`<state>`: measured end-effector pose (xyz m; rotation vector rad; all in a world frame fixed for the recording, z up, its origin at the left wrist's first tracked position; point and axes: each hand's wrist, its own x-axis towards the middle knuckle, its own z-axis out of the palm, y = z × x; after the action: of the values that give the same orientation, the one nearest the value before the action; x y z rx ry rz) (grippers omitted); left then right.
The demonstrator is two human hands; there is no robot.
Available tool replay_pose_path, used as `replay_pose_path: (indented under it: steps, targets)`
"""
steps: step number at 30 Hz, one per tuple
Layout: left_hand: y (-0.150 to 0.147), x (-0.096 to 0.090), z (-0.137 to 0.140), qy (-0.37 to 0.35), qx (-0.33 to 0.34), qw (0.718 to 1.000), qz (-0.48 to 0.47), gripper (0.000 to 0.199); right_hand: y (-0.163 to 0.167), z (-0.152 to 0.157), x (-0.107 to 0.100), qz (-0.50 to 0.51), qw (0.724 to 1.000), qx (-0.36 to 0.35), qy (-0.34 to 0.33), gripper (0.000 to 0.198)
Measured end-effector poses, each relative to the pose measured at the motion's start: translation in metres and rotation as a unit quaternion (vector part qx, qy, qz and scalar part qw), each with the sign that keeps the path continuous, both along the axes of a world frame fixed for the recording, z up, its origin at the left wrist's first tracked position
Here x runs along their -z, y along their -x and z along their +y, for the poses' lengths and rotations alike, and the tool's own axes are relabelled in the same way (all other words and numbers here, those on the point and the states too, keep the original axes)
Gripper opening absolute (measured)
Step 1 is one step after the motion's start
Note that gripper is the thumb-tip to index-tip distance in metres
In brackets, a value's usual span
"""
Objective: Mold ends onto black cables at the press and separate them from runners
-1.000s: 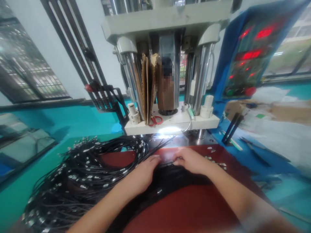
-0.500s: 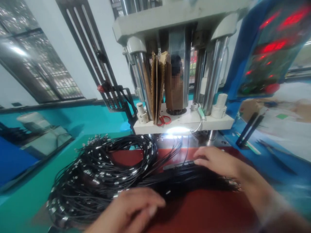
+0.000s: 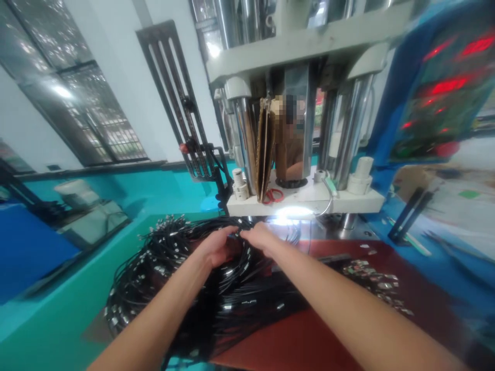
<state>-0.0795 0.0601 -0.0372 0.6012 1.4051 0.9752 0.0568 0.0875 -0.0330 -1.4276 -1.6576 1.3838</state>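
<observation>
- The left hand and right hand meet at the far side of the looped black cables, which lie on the red mat before the press plate.
- Fingertips are close together; whether they clamp a strand cannot be told.
- Risk: pulling one strand through crossed loops may cause tangling.
- Risk: the low right forearm may drag cables aside.
- Hidden: strands behind the hands.
- Illegible: the red display, blurred.

Black cables flecked silvery white meet our eyes against a reddish-brown mat; we also see a cream press, brown cardboard, red scissor handles, and a blue control box glowing with red digits.
</observation>
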Motion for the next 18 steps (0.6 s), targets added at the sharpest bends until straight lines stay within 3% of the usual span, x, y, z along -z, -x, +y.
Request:
replay_pose_path:
  steps: [5,10,18]
  targets:
    - [-0.012,0.006,0.012,-0.035,-0.02,0.996,-0.073,0.018,0.014,0.017,0.02,0.032,0.996,-0.008,0.083,0.022]
    - [-0.015,0.009,0.014,-0.049,-0.017,0.989,-0.136,0.03,0.016,0.015,0.02,0.066,0.988,-0.042,0.131,0.025]
    - [-0.008,0.005,0.0,-0.059,-0.012,0.978,-0.201,0.041,0.021,-0.002,0.004,-0.005,0.999,-0.004,0.033,0.023]
